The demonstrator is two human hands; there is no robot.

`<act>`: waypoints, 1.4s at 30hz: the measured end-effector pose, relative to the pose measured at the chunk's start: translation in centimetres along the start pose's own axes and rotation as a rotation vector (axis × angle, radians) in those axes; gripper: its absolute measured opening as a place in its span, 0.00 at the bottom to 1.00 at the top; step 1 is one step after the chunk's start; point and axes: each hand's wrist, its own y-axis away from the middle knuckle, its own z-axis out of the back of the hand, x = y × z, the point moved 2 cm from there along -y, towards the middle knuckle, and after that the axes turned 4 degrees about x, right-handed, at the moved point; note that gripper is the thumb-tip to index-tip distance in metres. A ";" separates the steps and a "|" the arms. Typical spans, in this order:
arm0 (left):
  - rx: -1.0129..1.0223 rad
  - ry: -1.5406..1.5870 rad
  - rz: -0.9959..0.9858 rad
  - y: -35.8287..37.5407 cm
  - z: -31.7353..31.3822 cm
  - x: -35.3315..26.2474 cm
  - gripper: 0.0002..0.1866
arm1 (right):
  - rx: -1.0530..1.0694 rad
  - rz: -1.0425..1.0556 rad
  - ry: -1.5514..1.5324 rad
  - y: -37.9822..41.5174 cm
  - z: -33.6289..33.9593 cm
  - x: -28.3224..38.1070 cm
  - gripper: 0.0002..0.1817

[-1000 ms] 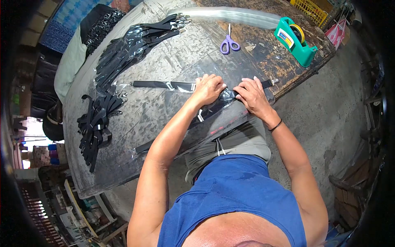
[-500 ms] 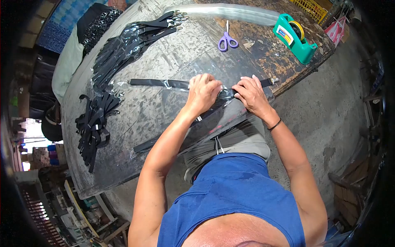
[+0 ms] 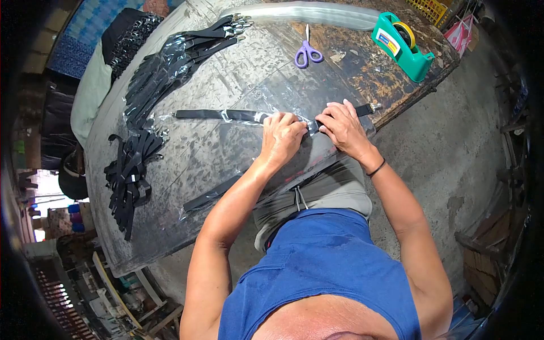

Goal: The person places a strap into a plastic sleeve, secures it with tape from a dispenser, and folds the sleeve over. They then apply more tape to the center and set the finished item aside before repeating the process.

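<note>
A black strap [image 3: 198,114] in clear plastic lies across the table, with a metal clip [image 3: 375,106] at its right end. My left hand [image 3: 281,136] is closed on the strap's wrapped middle, fingers bent down. Close beside it, my right hand [image 3: 343,127] pinches the strap nearer the clip. Clear plastic shows between my fingertips. Another black strap [image 3: 211,194] lies near the table's front edge, partly behind my left forearm.
Purple scissors [image 3: 308,55] and a green tape dispenser [image 3: 403,47] lie beyond my hands. Black wrapped straps [image 3: 164,73] and a second pile [image 3: 129,175] are at the left. Clear plastic sleeves [image 3: 311,13] lie along the back of the table [image 3: 187,150].
My hands have shifted slightly, and the dark strap part and plastic that bulged between and below them now lie flatter. The whole view has moved a little.
</note>
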 end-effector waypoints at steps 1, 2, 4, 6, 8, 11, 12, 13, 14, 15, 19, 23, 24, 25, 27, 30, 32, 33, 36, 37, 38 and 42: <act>-0.007 -0.013 -0.011 -0.1 0.0 -0.2 0.07 | -0.004 -0.003 -0.004 0.1 -0.1 -0.1 0.14; -0.012 -0.025 -0.022 -0.1 0.0 -0.3 0.06 | -0.003 -0.005 -0.005 0.1 0.0 -0.1 0.14; -0.006 -0.056 -0.042 -0.2 -0.1 -0.3 0.05 | -0.005 0.000 -0.004 0.1 0.0 -0.1 0.14; -0.002 -0.089 -0.059 -0.2 0.0 -0.4 0.05 | -0.005 -0.005 -0.005 0.2 0.0 -0.1 0.14; 0.031 -0.160 -0.097 -0.4 0.0 -0.4 0.04 | -0.009 -0.003 -0.002 0.1 0.0 -0.1 0.14; 0.017 -0.162 -0.127 -0.5 -0.1 -0.1 0.05 | -0.004 -0.008 -0.007 0.1 -0.1 -0.2 0.14; 0.018 -0.161 -0.129 -0.4 -0.1 -0.1 0.05 | -0.012 -0.002 -0.006 0.1 -0.2 -0.2 0.14; -0.012 -0.119 -0.128 -0.4 -0.1 -0.1 0.05 | -0.020 0.003 -0.006 0.1 -0.2 -0.2 0.14; -0.042 -0.077 -0.127 -0.3 0.0 0.0 0.06 | -0.020 0.000 -0.007 0.1 -0.2 -0.2 0.14; -0.040 -0.076 -0.126 -0.2 0.0 0.1 0.06 | -0.024 0.003 -0.003 0.1 0.0 -0.1 0.14; 0.012 0.003 -0.111 -0.2 0.6 0.5 0.06 | -0.023 0.004 0.003 0.1 -0.1 -0.1 0.14; 0.080 0.115 -0.016 -0.4 1.3 0.5 0.07 | -0.008 0.002 0.015 0.1 0.0 0.0 0.15; 0.080 0.115 -0.014 -0.3 1.1 0.7 0.07 | -0.010 -0.017 -0.006 0.1 0.0 0.0 0.15; 0.069 0.142 0.010 -0.3 0.7 1.1 0.06 | -0.012 -0.035 -0.026 0.1 0.0 0.0 0.15; 0.055 0.170 0.037 -0.4 0.5 1.3 0.06 | -0.006 -0.046 -0.053 0.3 -0.1 0.3 0.16; 0.028 0.182 0.073 -0.5 0.5 1.2 0.04 | -0.010 -0.065 -0.075 0.6 -0.5 1.2 0.16; 0.062 0.201 0.120 -0.6 0.4 1.4 0.05 | -0.019 -0.070 -0.069 0.5 -0.9 1.6 0.15; 0.059 0.200 0.123 -0.6 0.3 1.4 0.05 | -0.029 -0.092 -0.066 0.4 -1.0 1.8 0.14; 0.087 0.218 0.166 -0.8 0.2 1.6 0.05 | -0.039 -0.135 -0.060 -0.1 -1.2 2.2 0.12; 0.110 0.223 0.184 -0.8 0.1 1.7 0.06 | -0.039 -0.157 -0.060 -0.3 -1.2 2.4 0.11; 0.132 0.228 0.203 -0.8 0.0 1.8 0.06 | -0.037 -0.155 -0.058 -0.5 -1.2 2.6 0.11; 0.178 0.224 0.215 -1.1 0.3 2.0 0.08 | 0.031 -0.243 -0.086 -1.1 -1.3 2.9 0.12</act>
